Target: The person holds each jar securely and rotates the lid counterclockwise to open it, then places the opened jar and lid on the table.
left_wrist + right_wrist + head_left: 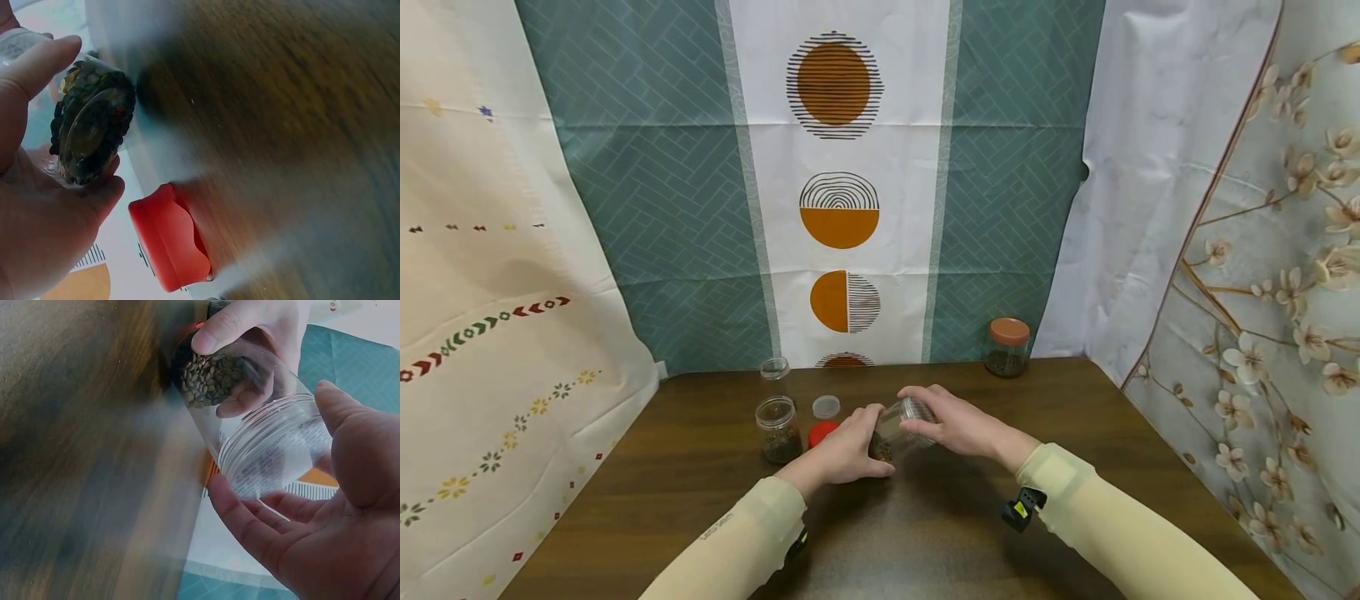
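Note:
Both hands hold one clear jar (895, 425), tilted above the table, with brown seeds (209, 380) gathered at its lower end. My left hand (852, 447) grips the seed-filled end, thumb on one side and fingers on the other. Around the clear ribbed top end (275, 450), the thumb and fingers of my right hand (958, 422) are curled. Through the jar's base the seeds look dark in the left wrist view. Near the left hand lies a red wavy-edged object (170, 240); its kind cannot be told.
Left of the hands stand an open jar with dark contents (779, 431) and another clear jar (775, 372) behind it. A small translucent lid (826, 407) lies close by. At the back right is a jar with an orange-brown lid (1008, 333). Curtains border the wooden table (700, 492).

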Action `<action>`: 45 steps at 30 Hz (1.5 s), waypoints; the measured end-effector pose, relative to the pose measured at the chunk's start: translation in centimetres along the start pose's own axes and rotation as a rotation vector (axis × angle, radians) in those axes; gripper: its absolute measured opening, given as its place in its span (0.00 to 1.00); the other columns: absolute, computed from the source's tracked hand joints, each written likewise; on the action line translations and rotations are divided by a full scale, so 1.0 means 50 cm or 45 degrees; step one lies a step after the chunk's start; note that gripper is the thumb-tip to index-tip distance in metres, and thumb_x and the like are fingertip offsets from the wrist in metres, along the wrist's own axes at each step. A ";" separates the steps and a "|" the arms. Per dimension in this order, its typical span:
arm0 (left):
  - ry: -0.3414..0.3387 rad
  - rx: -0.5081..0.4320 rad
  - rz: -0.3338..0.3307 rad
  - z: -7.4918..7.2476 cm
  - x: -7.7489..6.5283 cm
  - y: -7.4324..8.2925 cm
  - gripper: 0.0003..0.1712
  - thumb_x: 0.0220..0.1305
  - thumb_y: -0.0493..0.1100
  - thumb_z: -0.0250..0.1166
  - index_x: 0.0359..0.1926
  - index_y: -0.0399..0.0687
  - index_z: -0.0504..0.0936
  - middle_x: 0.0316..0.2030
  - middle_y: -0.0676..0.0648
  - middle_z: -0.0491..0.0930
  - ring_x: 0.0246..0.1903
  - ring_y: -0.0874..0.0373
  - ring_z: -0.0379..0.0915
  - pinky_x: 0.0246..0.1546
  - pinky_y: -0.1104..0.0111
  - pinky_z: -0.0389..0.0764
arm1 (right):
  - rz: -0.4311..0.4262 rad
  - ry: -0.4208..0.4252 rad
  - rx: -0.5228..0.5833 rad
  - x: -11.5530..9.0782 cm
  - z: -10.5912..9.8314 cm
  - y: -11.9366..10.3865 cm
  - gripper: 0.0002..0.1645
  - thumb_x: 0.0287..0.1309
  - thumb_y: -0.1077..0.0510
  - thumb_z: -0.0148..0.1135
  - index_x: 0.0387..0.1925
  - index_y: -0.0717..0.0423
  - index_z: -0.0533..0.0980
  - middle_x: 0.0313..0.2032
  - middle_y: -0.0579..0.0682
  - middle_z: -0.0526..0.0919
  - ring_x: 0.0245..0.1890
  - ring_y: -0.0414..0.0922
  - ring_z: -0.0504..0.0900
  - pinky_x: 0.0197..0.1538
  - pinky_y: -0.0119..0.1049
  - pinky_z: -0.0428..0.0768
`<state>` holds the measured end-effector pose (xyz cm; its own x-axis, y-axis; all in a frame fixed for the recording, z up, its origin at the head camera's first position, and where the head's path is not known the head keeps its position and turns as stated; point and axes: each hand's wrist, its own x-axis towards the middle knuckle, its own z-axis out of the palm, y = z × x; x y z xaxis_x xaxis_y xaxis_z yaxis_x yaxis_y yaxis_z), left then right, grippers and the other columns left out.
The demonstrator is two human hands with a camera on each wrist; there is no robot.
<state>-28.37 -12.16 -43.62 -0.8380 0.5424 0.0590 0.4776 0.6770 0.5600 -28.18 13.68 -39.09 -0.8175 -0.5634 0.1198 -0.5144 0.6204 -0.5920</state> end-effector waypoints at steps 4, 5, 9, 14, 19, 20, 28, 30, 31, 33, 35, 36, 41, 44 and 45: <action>0.003 0.016 0.017 -0.001 0.001 0.005 0.55 0.63 0.51 0.84 0.79 0.37 0.61 0.63 0.36 0.73 0.58 0.47 0.71 0.62 0.48 0.81 | -0.046 -0.011 0.001 -0.004 -0.004 0.004 0.37 0.78 0.39 0.67 0.79 0.46 0.70 0.67 0.56 0.75 0.57 0.51 0.79 0.60 0.53 0.82; 0.005 0.022 0.024 -0.001 0.002 0.006 0.55 0.63 0.51 0.84 0.79 0.36 0.61 0.63 0.36 0.73 0.58 0.47 0.71 0.62 0.48 0.81 | -0.062 -0.014 -0.004 -0.005 -0.005 0.005 0.37 0.78 0.40 0.67 0.79 0.46 0.70 0.67 0.56 0.74 0.57 0.51 0.79 0.60 0.53 0.82; 0.002 0.044 0.043 -0.003 0.002 0.008 0.55 0.63 0.51 0.84 0.78 0.33 0.62 0.60 0.38 0.74 0.57 0.47 0.72 0.60 0.48 0.80 | -0.129 -0.032 -0.013 -0.009 -0.008 0.008 0.37 0.78 0.41 0.67 0.80 0.46 0.69 0.69 0.56 0.72 0.58 0.50 0.79 0.59 0.51 0.81; 0.011 0.027 0.046 -0.003 0.000 0.008 0.53 0.63 0.50 0.84 0.77 0.35 0.63 0.58 0.40 0.74 0.55 0.49 0.72 0.57 0.50 0.80 | -0.175 -0.044 0.002 -0.011 -0.011 0.011 0.37 0.77 0.44 0.70 0.79 0.47 0.69 0.71 0.55 0.71 0.59 0.51 0.78 0.60 0.52 0.81; 0.020 0.036 0.048 -0.003 0.000 0.009 0.52 0.63 0.50 0.84 0.76 0.37 0.64 0.58 0.41 0.74 0.55 0.50 0.72 0.57 0.51 0.81 | -0.204 -0.049 0.025 -0.011 -0.013 0.013 0.37 0.76 0.47 0.72 0.78 0.46 0.69 0.72 0.55 0.70 0.60 0.52 0.77 0.60 0.54 0.81; 0.020 0.037 0.047 -0.004 0.000 0.009 0.51 0.63 0.50 0.84 0.76 0.37 0.64 0.58 0.41 0.74 0.55 0.50 0.72 0.57 0.51 0.81 | -0.211 -0.049 0.027 -0.011 -0.013 0.014 0.37 0.76 0.48 0.73 0.78 0.46 0.70 0.72 0.55 0.70 0.60 0.52 0.77 0.60 0.55 0.82; 0.005 0.013 0.030 -0.003 0.001 0.007 0.51 0.64 0.50 0.84 0.76 0.39 0.64 0.59 0.42 0.73 0.56 0.49 0.71 0.59 0.50 0.81 | -0.294 -0.051 0.045 -0.012 -0.015 0.017 0.38 0.70 0.56 0.78 0.76 0.48 0.71 0.72 0.53 0.70 0.62 0.52 0.76 0.61 0.59 0.83; 0.004 0.008 0.030 -0.003 0.001 0.006 0.51 0.64 0.50 0.83 0.77 0.39 0.63 0.60 0.42 0.73 0.57 0.49 0.71 0.60 0.49 0.81 | -0.301 -0.057 0.041 -0.012 -0.015 0.016 0.41 0.69 0.56 0.79 0.77 0.48 0.70 0.74 0.53 0.68 0.63 0.53 0.75 0.63 0.60 0.82; 0.004 0.005 0.029 -0.002 0.001 0.005 0.51 0.64 0.50 0.83 0.77 0.39 0.63 0.60 0.42 0.73 0.57 0.49 0.71 0.60 0.50 0.81 | -0.296 -0.063 0.042 -0.011 -0.015 0.016 0.43 0.68 0.55 0.79 0.78 0.48 0.69 0.75 0.53 0.67 0.64 0.53 0.75 0.64 0.60 0.81; 0.001 0.002 0.029 -0.002 0.002 0.003 0.52 0.64 0.50 0.83 0.77 0.38 0.63 0.60 0.40 0.74 0.57 0.49 0.71 0.60 0.49 0.81 | -0.262 -0.072 0.033 -0.010 -0.014 0.014 0.45 0.70 0.51 0.79 0.81 0.46 0.68 0.77 0.54 0.65 0.65 0.53 0.75 0.65 0.60 0.80; -0.004 0.003 0.025 -0.001 0.004 0.002 0.52 0.64 0.51 0.84 0.77 0.38 0.63 0.61 0.39 0.74 0.57 0.49 0.71 0.60 0.49 0.81 | -0.185 -0.065 0.023 -0.008 -0.015 0.010 0.46 0.72 0.44 0.76 0.83 0.45 0.66 0.78 0.55 0.64 0.65 0.54 0.75 0.65 0.59 0.80; -0.007 0.007 0.019 -0.001 0.005 0.002 0.52 0.64 0.51 0.83 0.77 0.38 0.63 0.61 0.39 0.74 0.57 0.49 0.71 0.61 0.50 0.81 | -0.137 -0.056 0.012 -0.006 -0.016 0.008 0.46 0.73 0.41 0.74 0.84 0.45 0.65 0.78 0.56 0.64 0.66 0.54 0.76 0.66 0.59 0.79; -0.014 0.037 0.012 -0.004 0.008 0.007 0.55 0.64 0.51 0.84 0.78 0.35 0.62 0.64 0.36 0.73 0.61 0.45 0.72 0.66 0.46 0.79 | 0.096 -0.017 -0.058 0.012 -0.027 -0.004 0.46 0.79 0.31 0.61 0.84 0.49 0.65 0.74 0.58 0.72 0.70 0.56 0.77 0.69 0.61 0.77; -0.017 0.049 0.009 -0.005 0.007 0.010 0.55 0.63 0.51 0.84 0.78 0.33 0.62 0.64 0.36 0.73 0.62 0.44 0.72 0.68 0.45 0.77 | 0.180 -0.060 -0.059 0.022 -0.034 -0.008 0.45 0.81 0.31 0.58 0.83 0.53 0.66 0.67 0.57 0.80 0.64 0.53 0.82 0.63 0.55 0.82; -0.020 0.050 0.004 -0.005 0.007 0.009 0.55 0.64 0.51 0.84 0.78 0.33 0.61 0.64 0.36 0.73 0.62 0.44 0.72 0.68 0.45 0.77 | 0.200 -0.078 -0.052 0.024 -0.036 -0.009 0.45 0.81 0.31 0.58 0.83 0.54 0.66 0.64 0.57 0.82 0.60 0.52 0.84 0.59 0.53 0.85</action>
<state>-28.50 -11.76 -43.15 -0.8326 0.5519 0.0474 0.4903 0.6944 0.5267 -29.39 13.72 -37.25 -0.8719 -0.4892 -0.0213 -0.3927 0.7245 -0.5664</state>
